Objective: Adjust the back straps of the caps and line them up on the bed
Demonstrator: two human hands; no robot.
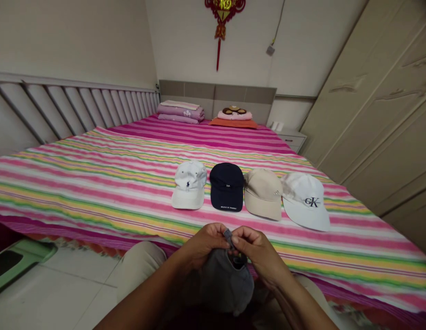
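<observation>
Grey cap [228, 286]: holding between knees [140, 268] at bed's near edge. Gripping by strap [228, 234], pinched narrow in left grip [211, 240] and right grip [252, 245]. Beyond, on striped bed [96, 183], showing in a row, left to right: white cap [188, 183], navy cap [227, 181], beige cap [262, 188], CK cap [302, 190]. Also showing, far left: green stool [35, 251].

Five caps in all: four caps [227, 183] on one bed [78, 178], one grey cap [226, 286] held by two hands [211, 241]; two piles of bedding [180, 112]; one stool [32, 251]; one headboard [192, 94]; one wall ornament [220, 31]; one nightstand [292, 138]; one wardrobe [357, 119]; two knees [142, 263].
</observation>
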